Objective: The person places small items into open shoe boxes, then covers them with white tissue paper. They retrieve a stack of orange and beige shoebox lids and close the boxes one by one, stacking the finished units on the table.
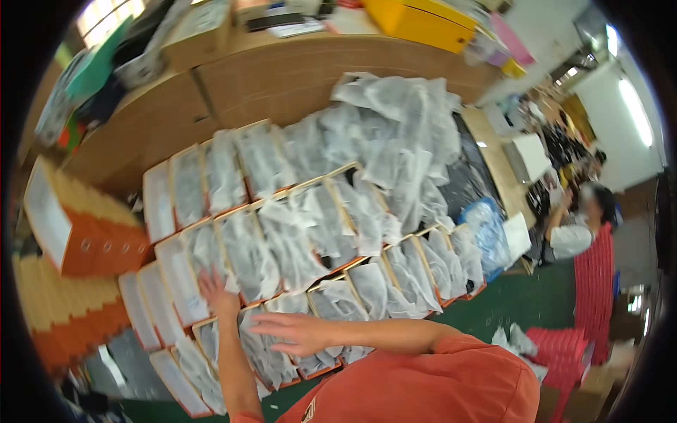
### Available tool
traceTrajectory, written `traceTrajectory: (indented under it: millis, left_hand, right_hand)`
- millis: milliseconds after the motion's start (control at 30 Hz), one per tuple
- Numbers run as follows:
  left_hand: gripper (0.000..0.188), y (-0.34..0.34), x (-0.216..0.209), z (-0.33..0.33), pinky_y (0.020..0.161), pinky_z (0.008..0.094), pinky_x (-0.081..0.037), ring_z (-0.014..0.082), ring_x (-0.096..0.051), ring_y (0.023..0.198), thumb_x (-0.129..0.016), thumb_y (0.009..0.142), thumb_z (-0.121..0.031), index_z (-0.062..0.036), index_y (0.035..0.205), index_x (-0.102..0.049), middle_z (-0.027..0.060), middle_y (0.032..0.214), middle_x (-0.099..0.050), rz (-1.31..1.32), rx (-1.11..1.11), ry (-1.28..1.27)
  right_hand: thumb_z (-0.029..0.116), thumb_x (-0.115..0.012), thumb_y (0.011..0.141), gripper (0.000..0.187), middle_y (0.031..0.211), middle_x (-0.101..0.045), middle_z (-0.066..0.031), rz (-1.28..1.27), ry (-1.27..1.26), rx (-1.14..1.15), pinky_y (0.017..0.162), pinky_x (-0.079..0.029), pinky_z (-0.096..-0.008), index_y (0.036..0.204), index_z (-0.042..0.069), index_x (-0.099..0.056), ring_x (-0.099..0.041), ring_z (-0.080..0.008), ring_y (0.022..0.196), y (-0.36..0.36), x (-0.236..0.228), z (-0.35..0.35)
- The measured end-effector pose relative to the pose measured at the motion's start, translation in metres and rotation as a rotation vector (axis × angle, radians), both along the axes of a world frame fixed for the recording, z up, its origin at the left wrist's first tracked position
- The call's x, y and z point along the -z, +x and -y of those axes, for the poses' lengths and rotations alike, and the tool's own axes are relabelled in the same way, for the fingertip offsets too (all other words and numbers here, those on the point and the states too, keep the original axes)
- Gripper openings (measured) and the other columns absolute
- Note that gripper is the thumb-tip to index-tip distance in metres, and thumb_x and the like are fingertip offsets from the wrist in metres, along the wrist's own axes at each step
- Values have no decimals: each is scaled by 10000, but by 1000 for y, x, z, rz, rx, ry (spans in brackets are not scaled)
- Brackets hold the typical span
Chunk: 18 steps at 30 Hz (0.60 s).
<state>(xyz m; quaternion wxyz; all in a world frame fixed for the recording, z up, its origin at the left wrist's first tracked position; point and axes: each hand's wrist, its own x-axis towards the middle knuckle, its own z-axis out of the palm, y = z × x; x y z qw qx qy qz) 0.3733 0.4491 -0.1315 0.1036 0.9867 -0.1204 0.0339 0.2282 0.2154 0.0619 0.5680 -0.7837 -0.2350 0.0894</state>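
- Boxes (282, 247) lined with white tissue paper (395, 134) fill the middle of the frame in rows.
- Left hand (217, 290) lies open on a box at lower left.
- Right hand (300, 333), fingers spread, presses paper flat at lower centre.
- Judged step: smoothing the lining; next comes the neighbouring box.

White tissue paper (282, 240) covers whatever lies inside the open boxes (247, 254), so their contents cannot be told. The left hand (217, 290) rests on one box with its fingers (206, 278) partly blurred, and the right hand (289, 331) hides the box beneath it. An orange sleeve (437, 384) blocks the near edge of the tabletop, and the nearest boxes are cut off there. The dark fisheye rim swallows the stacked boxes (70, 233) at the left edge. A seated person (575, 225) beyond the right edge of the tabletop is blurred, and the clutter (557, 134) behind them is too small to tell.
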Motion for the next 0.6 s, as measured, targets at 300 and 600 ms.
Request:
traceTrajectory:
  millis: [300, 600]
  left_hand:
    - [441, -14, -71, 61, 1070, 468, -391, 390, -508, 1256, -607, 967, -183, 2, 1359, -530, 220, 1371, -547, 216, -218, -347]
    - [415, 11, -114, 423, 925, 389, -491, 298, -571, 1203, -666, 936, -129, -15, 1321, -563, 165, 1333, -581, -205, 196, -713]
  right_hand:
    - [125, -623, 961, 275, 1008, -705, -54, -143, 59, 1289, 785, -530, -281, 1216, 22, -635, -646, -111, 890, -86, 93, 415]
    - [314, -656, 894, 537, 1226, -669, -232, -245, -286, 1646, 940, -515, -388, 1313, -14, -585, -666, -348, 1103, 9, 151, 696]
